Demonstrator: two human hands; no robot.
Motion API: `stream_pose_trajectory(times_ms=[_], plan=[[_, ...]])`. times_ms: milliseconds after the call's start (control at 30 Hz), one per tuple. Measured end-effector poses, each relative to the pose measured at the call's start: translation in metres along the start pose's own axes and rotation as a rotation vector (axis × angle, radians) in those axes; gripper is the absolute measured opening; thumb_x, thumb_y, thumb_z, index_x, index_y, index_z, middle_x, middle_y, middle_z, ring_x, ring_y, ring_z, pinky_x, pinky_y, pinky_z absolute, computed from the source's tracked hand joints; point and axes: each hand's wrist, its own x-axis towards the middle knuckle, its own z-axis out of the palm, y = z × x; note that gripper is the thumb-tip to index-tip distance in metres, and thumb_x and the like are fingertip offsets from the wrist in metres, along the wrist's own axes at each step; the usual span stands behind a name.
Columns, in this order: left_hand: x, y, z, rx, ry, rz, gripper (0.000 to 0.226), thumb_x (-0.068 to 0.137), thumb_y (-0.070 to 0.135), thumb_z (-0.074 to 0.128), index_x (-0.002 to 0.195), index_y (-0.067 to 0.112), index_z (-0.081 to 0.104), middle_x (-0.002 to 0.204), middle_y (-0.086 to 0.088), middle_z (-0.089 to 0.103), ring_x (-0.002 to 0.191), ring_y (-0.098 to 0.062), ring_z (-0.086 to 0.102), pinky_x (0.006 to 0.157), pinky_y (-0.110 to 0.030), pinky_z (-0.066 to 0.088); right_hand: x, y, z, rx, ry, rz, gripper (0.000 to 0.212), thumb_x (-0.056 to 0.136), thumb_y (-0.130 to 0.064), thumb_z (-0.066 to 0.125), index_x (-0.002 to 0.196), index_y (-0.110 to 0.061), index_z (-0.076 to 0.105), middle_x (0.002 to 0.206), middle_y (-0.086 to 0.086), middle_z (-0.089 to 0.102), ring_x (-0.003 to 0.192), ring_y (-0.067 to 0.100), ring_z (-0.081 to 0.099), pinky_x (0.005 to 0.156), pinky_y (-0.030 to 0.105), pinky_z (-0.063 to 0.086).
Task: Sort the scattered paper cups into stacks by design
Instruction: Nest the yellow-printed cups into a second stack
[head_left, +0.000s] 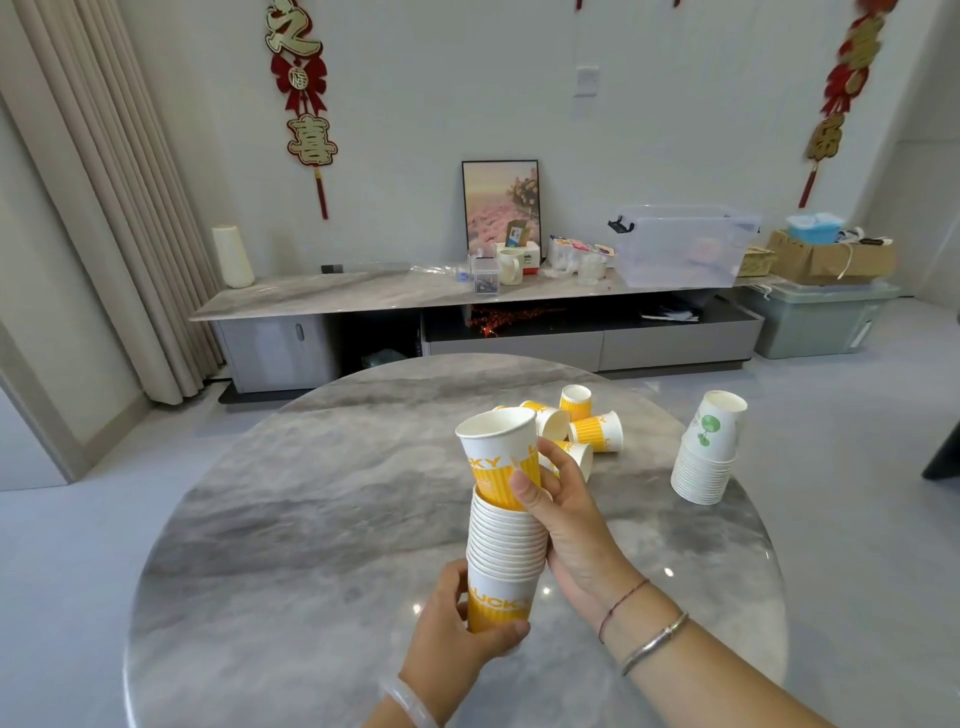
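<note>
My left hand (457, 629) grips the bottom of a tall stack of yellow-and-white "LUCKY" cups (506, 545), held upright above the round marble table (311, 519). My right hand (566, 514) holds the top yellow cup (498, 452), which sits partly inside the stack. Several loose yellow cups (592, 431) lie on their sides or stand at the far middle of the table. A stack of white cups with a green print (706, 452) stands upside down at the right of the table.
Behind the table runs a low marble-topped cabinet (363, 296) with a framed picture (501, 205), a mug, small containers and a clear plastic bin (680, 244). Cardboard and storage boxes sit at the far right. Curtains hang at the left.
</note>
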Motion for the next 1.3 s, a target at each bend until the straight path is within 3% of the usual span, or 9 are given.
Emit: stream_pose_trajectory(times_ms=[167,333,567,667,733,833,933,1000,1300], plan=[[0.001,-0.001,-0.005,0.001,0.045,-0.002,0.065,0.048,0.018,0.08,0.106,0.021,0.05,0.106,-0.007,0.065,0.091,-0.023,0.064,0.058,-0.013,0.05,-0.008,-0.003,0.001,-0.135,-0.143,-0.008,0.059,0.07,-0.016,0.074,0.126,-0.018,0.052,0.116,0.003,0.068,0.105,0.012,0.064,0.084,0.023,0.052],[0.002,-0.012,-0.013,0.044,0.055,-0.015,0.067,0.057,0.008,0.086,0.112,0.021,0.049,0.106,-0.003,0.064,0.092,-0.021,0.064,0.066,-0.02,0.052,-0.01,-0.013,0.003,-0.326,-0.141,-0.026,0.081,0.066,-0.025,0.077,0.136,-0.032,0.037,0.128,-0.008,0.053,0.115,0.001,0.054,0.091,0.02,0.047],[0.005,-0.021,-0.029,0.07,0.075,-0.065,0.067,0.059,0.005,0.085,0.114,0.019,0.049,0.102,0.0,0.064,0.086,-0.016,0.065,0.056,-0.015,0.052,-0.009,0.005,0.002,-0.73,-0.274,-0.188,0.031,0.086,-0.03,0.064,0.117,-0.025,0.061,0.126,-0.014,0.059,0.12,-0.011,0.046,0.097,0.005,0.033],[0.01,-0.026,-0.038,0.078,0.096,-0.093,0.068,0.059,0.006,0.085,0.114,0.021,0.047,0.101,0.004,0.064,0.087,-0.013,0.065,0.06,-0.014,0.051,0.006,0.005,0.001,-0.658,-0.3,-0.134,0.034,0.084,-0.044,0.061,0.116,-0.033,0.061,0.125,-0.02,0.059,0.124,-0.007,0.045,0.102,0.011,0.035],[0.014,-0.027,-0.043,0.074,0.119,-0.116,0.069,0.059,0.006,0.086,0.115,0.019,0.048,0.102,0.003,0.065,0.089,-0.016,0.065,0.07,-0.023,0.053,0.031,0.004,-0.005,-0.591,-0.082,-0.16,0.031,0.082,-0.041,0.065,0.11,-0.028,0.063,0.117,-0.017,0.062,0.122,0.006,0.051,0.096,0.015,0.038],[0.019,-0.027,-0.047,0.062,0.155,-0.164,0.069,0.059,0.008,0.086,0.116,0.019,0.047,0.1,0.008,0.063,0.089,-0.015,0.065,0.075,-0.024,0.052,0.08,0.004,-0.022,-1.011,0.254,-0.19,0.048,0.076,-0.035,0.074,0.116,-0.019,0.055,0.122,-0.004,0.057,0.121,0.02,0.049,0.09,0.024,0.037],[0.025,-0.025,-0.048,0.04,0.163,-0.19,0.069,0.06,0.012,0.086,0.114,0.024,0.045,0.099,0.014,0.06,0.085,-0.003,0.062,0.065,-0.011,0.048,0.117,0.02,-0.043,-1.514,0.191,0.014,0.084,0.068,-0.051,0.072,0.135,-0.018,0.035,0.141,0.004,0.042,0.133,0.024,0.036,0.111,0.04,0.025],[0.028,-0.022,-0.047,0.036,0.159,-0.198,0.07,0.057,0.017,0.087,0.113,0.026,0.044,0.102,0.016,0.06,0.088,-0.003,0.063,0.071,-0.014,0.05,0.134,0.035,-0.053,-1.661,0.13,0.09,0.091,0.067,-0.06,0.067,0.138,-0.019,0.028,0.144,0.004,0.037,0.137,0.024,0.032,0.116,0.046,0.016],[0.036,-0.025,-0.054,0.027,0.202,-0.218,0.069,0.053,0.016,0.084,0.11,0.025,0.047,0.104,0.009,0.063,0.086,-0.005,0.065,0.062,-0.008,0.048,0.156,0.077,-0.05,-1.844,0.152,-0.071,0.083,0.067,-0.063,0.059,0.135,-0.022,0.033,0.131,0.002,0.047,0.128,0.025,0.038,0.114,0.05,0.012]])
